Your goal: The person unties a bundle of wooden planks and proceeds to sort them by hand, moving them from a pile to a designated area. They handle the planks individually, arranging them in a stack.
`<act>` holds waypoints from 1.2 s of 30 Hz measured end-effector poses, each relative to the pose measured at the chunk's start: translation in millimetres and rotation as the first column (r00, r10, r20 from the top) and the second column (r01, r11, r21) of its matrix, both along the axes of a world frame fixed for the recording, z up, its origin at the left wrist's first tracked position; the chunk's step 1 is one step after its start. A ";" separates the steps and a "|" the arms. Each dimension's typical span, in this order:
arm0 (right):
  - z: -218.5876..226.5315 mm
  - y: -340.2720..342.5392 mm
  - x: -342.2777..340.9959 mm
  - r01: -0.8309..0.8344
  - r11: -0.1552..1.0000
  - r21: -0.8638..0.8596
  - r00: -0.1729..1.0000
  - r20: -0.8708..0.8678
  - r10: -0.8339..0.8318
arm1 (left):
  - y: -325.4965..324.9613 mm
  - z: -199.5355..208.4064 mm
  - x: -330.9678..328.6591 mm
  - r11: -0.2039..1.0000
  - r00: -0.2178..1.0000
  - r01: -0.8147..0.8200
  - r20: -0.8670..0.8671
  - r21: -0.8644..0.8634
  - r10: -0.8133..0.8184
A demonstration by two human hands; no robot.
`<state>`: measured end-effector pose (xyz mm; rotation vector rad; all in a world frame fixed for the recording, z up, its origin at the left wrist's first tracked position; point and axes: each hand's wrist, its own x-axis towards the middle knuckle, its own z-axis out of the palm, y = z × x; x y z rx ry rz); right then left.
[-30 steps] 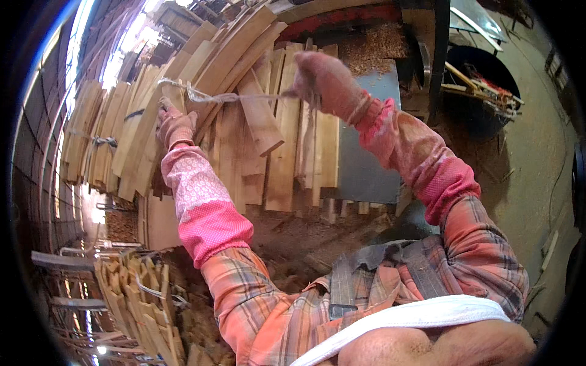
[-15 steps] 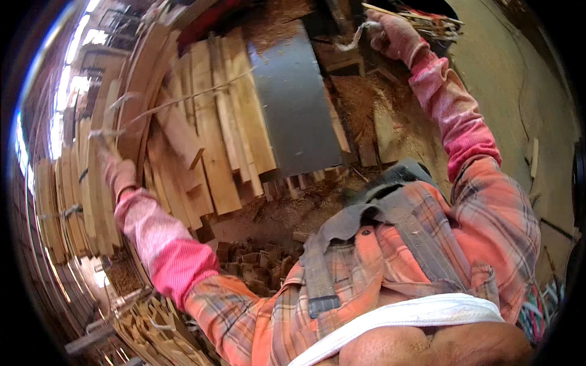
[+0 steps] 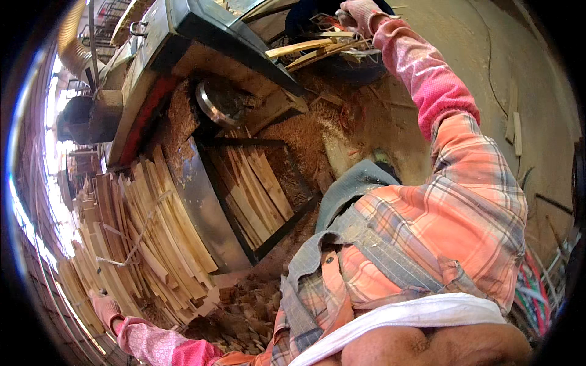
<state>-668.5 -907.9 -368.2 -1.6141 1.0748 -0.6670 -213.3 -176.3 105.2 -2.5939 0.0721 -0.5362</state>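
My right hand (image 3: 360, 15), in a pale pink glove, reaches far forward over a dark bin (image 3: 366, 74). Its fingers are curled; whatever lies inside them cannot be made out. Thin wood scraps (image 3: 317, 50) stick out of the bin just below it. At the lower left, my left hand (image 3: 105, 307), gloved alike, is against the ends of stacked wooden slats (image 3: 125, 287); its fingers are too small and turned away to read. A loose pale cord (image 3: 137, 241) lies across the neighbouring pile of slats (image 3: 165, 226).
A large dark machine (image 3: 213, 30) with a round metal wheel (image 3: 213, 107) stands ahead. Before it are a grey metal plate (image 3: 210, 207) and a black frame (image 3: 268, 244) with slats behind it. Short wood blocks (image 3: 247, 314) lie below. A ribbed yellowish hose (image 3: 72, 39) hangs at upper left.
The view has swung left, bringing the machine in. My right hand no longer shows the whitish strip and is now over the bin. My left hand has dropped lower, away from the cord.
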 end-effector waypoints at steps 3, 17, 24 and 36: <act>9.9 -40.2 -5.5 0.003 1.000 -0.004 1.000 0.020 -0.003 | -64.4 18.8 -54.4 0.999 0.994 0.028 0.105 -0.030 -0.024; -6.0 -141.1 30.0 -0.391 0.889 -0.239 0.846 -0.473 0.245 | -135.3 -14.4 -83.9 0.961 0.963 0.261 0.048 0.092 -0.266; 104.1 50.6 156.4 -0.746 0.589 0.310 0.617 -0.009 0.787 | -127.7 -121.9 -70.3 0.929 0.935 0.352 -0.102 0.119 -0.341; 280.2 348.2 393.7 -0.928 0.142 -0.344 0.212 -0.174 0.962 | -136.7 -299.6 9.0 0.933 0.945 0.253 -0.139 -0.256 -0.295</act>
